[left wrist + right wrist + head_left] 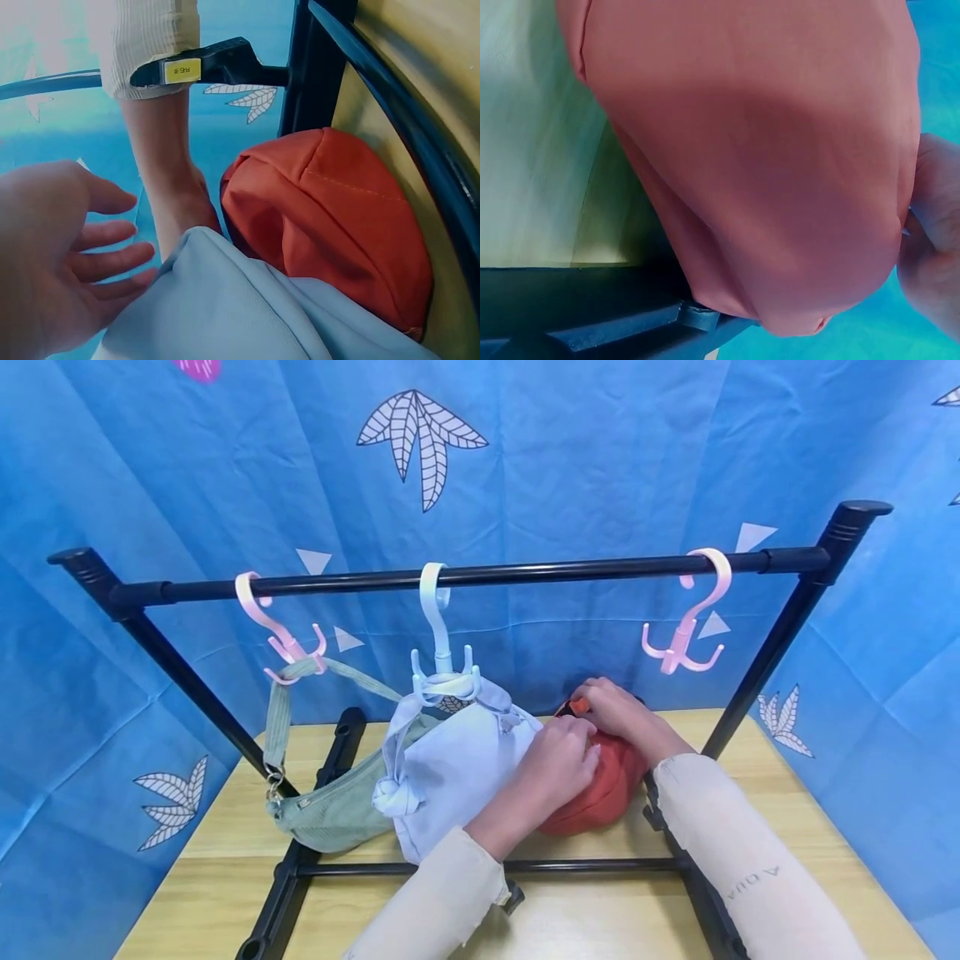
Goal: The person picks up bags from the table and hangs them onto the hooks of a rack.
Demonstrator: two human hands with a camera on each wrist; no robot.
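Observation:
A red bag [600, 789] sits low behind the rack's top bar, right of a light blue bag [457, 760]. My right hand [615, 708] grips the red bag's upper edge, beside a small orange piece [579, 705]. In the right wrist view the red cloth [765, 165] fills the middle, with part of the right hand [934, 232] at its edge. My left hand [555, 760] is over the border between the two bags. Its fingers [112, 259] look loosely bent and spread in the left wrist view, right beside the light blue cloth [217, 300].
A black rack [555, 572] stands on a wooden table [202, 893]. From its bar hang a pink hook [281, 639] with a green bag [345, 810], a light blue hook [437, 618] with the blue bag, and another pink hook [686, 635] at right. Blue patterned cloth [585, 460] hangs behind.

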